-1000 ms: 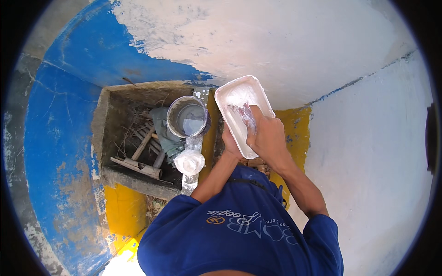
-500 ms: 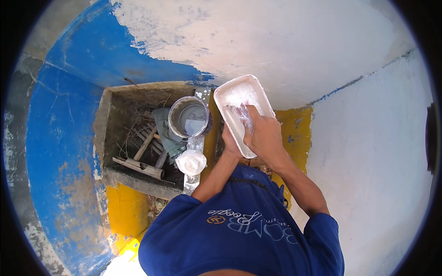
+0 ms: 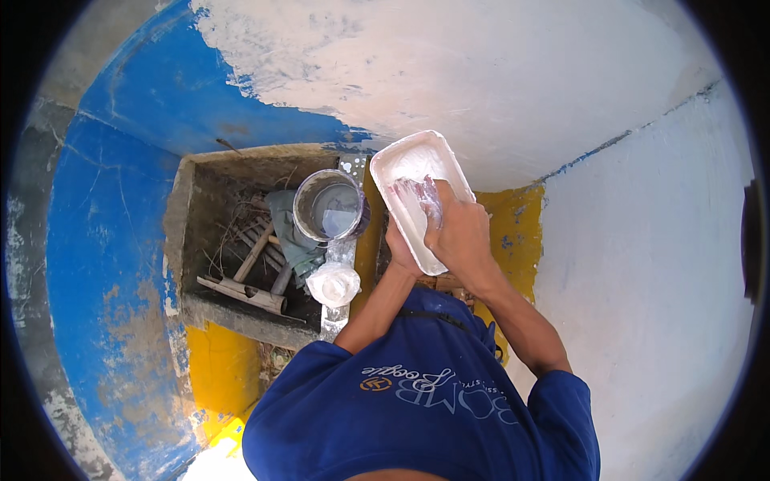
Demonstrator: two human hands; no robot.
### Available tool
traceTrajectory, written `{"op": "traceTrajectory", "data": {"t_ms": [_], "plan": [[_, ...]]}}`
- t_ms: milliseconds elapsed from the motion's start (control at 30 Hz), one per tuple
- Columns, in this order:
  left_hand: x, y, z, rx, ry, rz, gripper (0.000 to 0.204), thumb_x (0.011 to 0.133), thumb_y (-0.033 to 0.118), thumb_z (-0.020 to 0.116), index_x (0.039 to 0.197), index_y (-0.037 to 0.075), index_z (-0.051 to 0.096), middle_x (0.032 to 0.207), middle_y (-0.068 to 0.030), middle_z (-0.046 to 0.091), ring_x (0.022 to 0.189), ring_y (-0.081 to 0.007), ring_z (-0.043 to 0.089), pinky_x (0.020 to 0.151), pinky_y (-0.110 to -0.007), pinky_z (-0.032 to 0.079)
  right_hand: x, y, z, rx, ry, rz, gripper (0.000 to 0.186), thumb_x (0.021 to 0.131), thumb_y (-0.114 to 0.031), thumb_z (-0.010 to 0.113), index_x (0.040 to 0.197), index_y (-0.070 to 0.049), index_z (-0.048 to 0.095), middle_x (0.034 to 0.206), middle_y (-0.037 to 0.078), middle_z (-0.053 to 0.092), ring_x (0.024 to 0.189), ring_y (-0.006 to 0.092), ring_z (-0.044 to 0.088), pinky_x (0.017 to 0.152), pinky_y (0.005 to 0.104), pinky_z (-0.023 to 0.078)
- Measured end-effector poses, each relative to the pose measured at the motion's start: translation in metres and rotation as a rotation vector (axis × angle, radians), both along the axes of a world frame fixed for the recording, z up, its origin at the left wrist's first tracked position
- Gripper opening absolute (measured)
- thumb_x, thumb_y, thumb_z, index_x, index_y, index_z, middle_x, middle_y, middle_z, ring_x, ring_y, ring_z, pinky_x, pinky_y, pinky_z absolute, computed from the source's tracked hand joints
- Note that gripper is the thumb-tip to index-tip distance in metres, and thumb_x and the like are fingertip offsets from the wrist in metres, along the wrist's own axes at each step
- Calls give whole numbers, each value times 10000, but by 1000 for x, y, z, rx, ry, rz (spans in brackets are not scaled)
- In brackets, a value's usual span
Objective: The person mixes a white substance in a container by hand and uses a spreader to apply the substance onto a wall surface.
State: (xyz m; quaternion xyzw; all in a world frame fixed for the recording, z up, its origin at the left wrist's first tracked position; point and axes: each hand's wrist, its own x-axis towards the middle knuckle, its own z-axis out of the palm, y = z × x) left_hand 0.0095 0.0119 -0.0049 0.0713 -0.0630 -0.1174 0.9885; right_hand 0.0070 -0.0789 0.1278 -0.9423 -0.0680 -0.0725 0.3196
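A white rectangular tray (image 3: 386, 152) with rounded corners is tilted in front of my body, with white paste (image 3: 419, 163) toward its far end. My left hand (image 3: 400, 250) grips the tray's left side near its close end, its fingers passing underneath. My right hand (image 3: 459, 226) reaches into the tray from the right. Its fingers are bent and pressed together, smeared with white paste at the tips. What they hold, if anything, is hidden by the paste and the hand.
Left of the tray, a bucket (image 3: 304, 226) of greyish liquid stands on a ledge, and a crumpled white bag (image 3: 333, 284) sits nearer. A concrete trough (image 3: 241, 314) holds sticks, bamboo pieces (image 3: 242, 295) and a grey-green cloth (image 3: 295, 240). Patchy white walls (image 3: 634, 240) rise ahead and right.
My right hand has shifted very slightly within the tray, its fingers moving through the paste. The tray has moved a touch to the left; my left hand keeps its grip.
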Motion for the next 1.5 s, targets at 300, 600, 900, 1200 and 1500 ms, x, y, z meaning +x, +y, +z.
{"op": "traceTrajectory", "data": {"t_ms": [300, 600, 900, 1200, 1500], "plan": [[0, 1, 22, 17, 62, -83, 604, 1017, 511, 371, 1478, 121, 375, 1437, -93, 476, 1310, -258, 483, 1110, -446, 389, -1, -14, 10, -210, -121, 7, 349, 774, -44, 602, 1123, -33, 594, 693, 188, 650, 653, 356, 668, 571, 477, 512], [-9, -8, 12, -6, 257, -114, 732, 987, 637, 331, 1513, 129, 333, 1466, -111, 460, 1332, -300, 465, 1134, -487, 355, 5, -7, -4, 21, -11, -43, 397, 767, -59, 623, 1147, 44, 569, 717, 273, 629, 675, 459, 625, 648, 523, 492], [-5, -1, 12, -12, 174, -97, 581, 1013, 505, 371, 1470, 146, 387, 1390, -86, 512, 1279, -259, 509, 1093, -461, 399, 9, -7, 10, -169, -3, 82, 348, 773, -68, 624, 1116, -21, 590, 648, 211, 627, 622, 420, 640, 578, 508, 489], [-2, 5, 19, -8, 73, -63, 575, 1021, 502, 352, 1462, 136, 396, 1391, -92, 511, 1287, -257, 502, 1095, -445, 401, 9, -4, 8, -107, -58, 60, 308, 773, -63, 622, 1072, -7, 568, 632, 207, 619, 597, 415, 634, 566, 514, 482], [-1, 8, 12, 13, 123, -67, 579, 1020, 507, 350, 1463, 137, 394, 1391, -88, 511, 1282, -261, 508, 1098, -450, 400, 9, -2, 3, -60, -50, 62, 342, 781, -69, 626, 1113, 1, 575, 635, 222, 615, 601, 416, 633, 584, 510, 490]]}}
